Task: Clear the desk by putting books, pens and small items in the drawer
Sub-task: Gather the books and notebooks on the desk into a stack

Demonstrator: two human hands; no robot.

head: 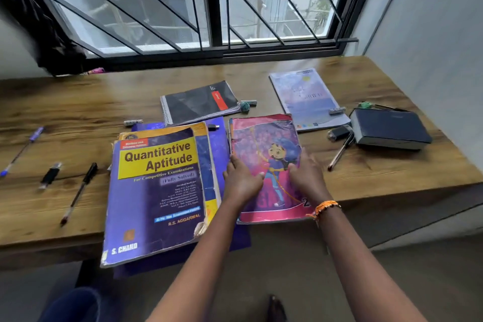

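A pink cartoon-cover book (264, 144) lies at the desk's front edge. My left hand (241, 180) rests on its left side and my right hand (305, 175) on its right side, fingers fairly straight on the cover. To the left a thick "Quantitative Aptitude" book (156, 191) lies on purple sheets and overhangs the desk edge. Behind are a black spiral notebook (198, 102) and a pale blue book (308, 97). A dark thick book (389, 128) sits far right. No drawer is in view.
On the wooden desk (78, 112), a blue pen (21, 151), a USB stick (51, 174) and a black pen (78, 193) lie at the left. Another pen (339, 151) and a small black adapter (339, 133) lie right of the pink book. A barred window stands behind.
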